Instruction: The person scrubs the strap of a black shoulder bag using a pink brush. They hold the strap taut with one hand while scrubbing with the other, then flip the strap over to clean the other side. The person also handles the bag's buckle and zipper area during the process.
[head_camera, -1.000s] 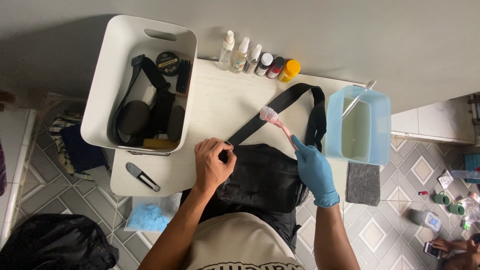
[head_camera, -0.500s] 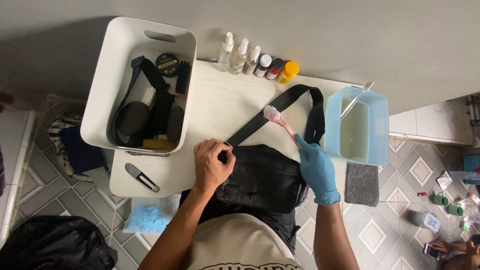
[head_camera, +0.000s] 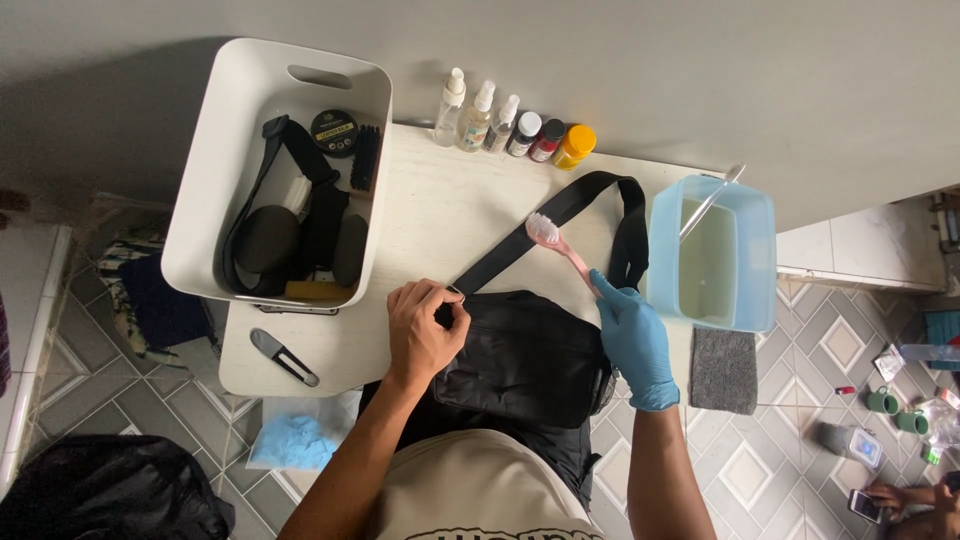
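A black bag (head_camera: 525, 357) lies at the near edge of a small white table (head_camera: 430, 215), its black strap (head_camera: 560, 215) looping up toward the bottles. My left hand (head_camera: 425, 330), bare, pinches the bag's corner where the strap joins by a small ring. In a blue glove, my right hand (head_camera: 632, 335) grips a pink toothbrush (head_camera: 558, 243) by its handle. The white bristle head is over the strap's lower run, at or just off its surface.
A white bin (head_camera: 205, 190) of black gear stands at the left. Several small bottles (head_camera: 510, 125) line the wall. A clear blue tub (head_camera: 712, 252) with liquid and a stick sits at right, a grey cloth (head_camera: 723, 370) below it. A black clip tool (head_camera: 283, 357) lies near the front-left edge.
The toothbrush head has shifted slightly down and left along the strap. My left hand has kept its pinch on the bag's corner.
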